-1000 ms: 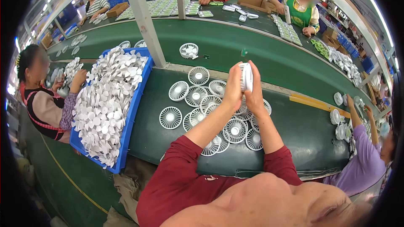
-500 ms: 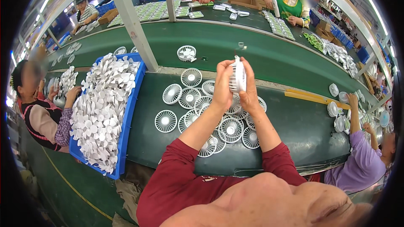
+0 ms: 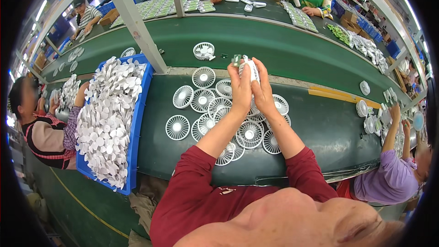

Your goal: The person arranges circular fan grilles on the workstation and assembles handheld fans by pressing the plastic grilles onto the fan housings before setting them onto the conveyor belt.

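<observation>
Between my two hands, raised over the bench, is a white fan head (image 3: 251, 70) with a slatted grille. My left hand (image 3: 240, 89) is wrapped round its left side and my right hand (image 3: 264, 89) presses on its right side. A small green circuit board (image 3: 236, 59) hangs at the fan head's upper left, by my left fingertips; whether wires join the two I cannot tell. Below my hands lie several round white fan grilles (image 3: 249, 134), loosely piled and overlapping. Another fan head (image 3: 203, 51) sits beyond them on the green conveyor belt (image 3: 274, 41).
A blue crate (image 3: 137, 137) heaped with white fan blades (image 3: 107, 123) stands at my left, beside a metal post (image 3: 137, 27). Yellow strips (image 3: 343, 99) lie along the bench's far right edge. Co-workers sit left, right (image 3: 388, 174) and across the belt.
The fan head has come slightly nearer and left in my hands, and has turned. The circuit board has moved from beyond the fan head to beside my left fingertips.
</observation>
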Demonstrator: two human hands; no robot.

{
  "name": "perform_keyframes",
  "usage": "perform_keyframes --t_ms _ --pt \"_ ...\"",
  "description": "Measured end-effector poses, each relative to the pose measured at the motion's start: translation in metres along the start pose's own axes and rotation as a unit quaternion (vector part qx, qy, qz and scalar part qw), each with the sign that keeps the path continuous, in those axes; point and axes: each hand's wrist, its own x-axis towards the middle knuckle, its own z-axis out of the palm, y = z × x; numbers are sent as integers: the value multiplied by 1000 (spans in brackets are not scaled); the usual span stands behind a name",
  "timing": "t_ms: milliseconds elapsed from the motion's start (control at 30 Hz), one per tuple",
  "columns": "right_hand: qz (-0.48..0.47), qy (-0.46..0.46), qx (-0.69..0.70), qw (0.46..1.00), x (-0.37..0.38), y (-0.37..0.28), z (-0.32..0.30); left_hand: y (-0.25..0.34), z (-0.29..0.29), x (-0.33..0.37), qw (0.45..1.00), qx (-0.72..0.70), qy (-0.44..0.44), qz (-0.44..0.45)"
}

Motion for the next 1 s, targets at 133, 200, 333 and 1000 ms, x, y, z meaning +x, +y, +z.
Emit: perform_keyframes --t_ms 133,200,333,1000 --pt "38 7 89 995 -2 -1 5 -7 1 -4 983 90 -16 160" --pt "40 3 117 992 1 -4 4 -3 5 -4 981 105 -21 165" --pt "137 -57 103 984 10 8 -14 -17 -12 14 976 168 -30 139" --pt "56 -295 -324 897 4 53 7 -64 -107 213 576 803 -149 -37"
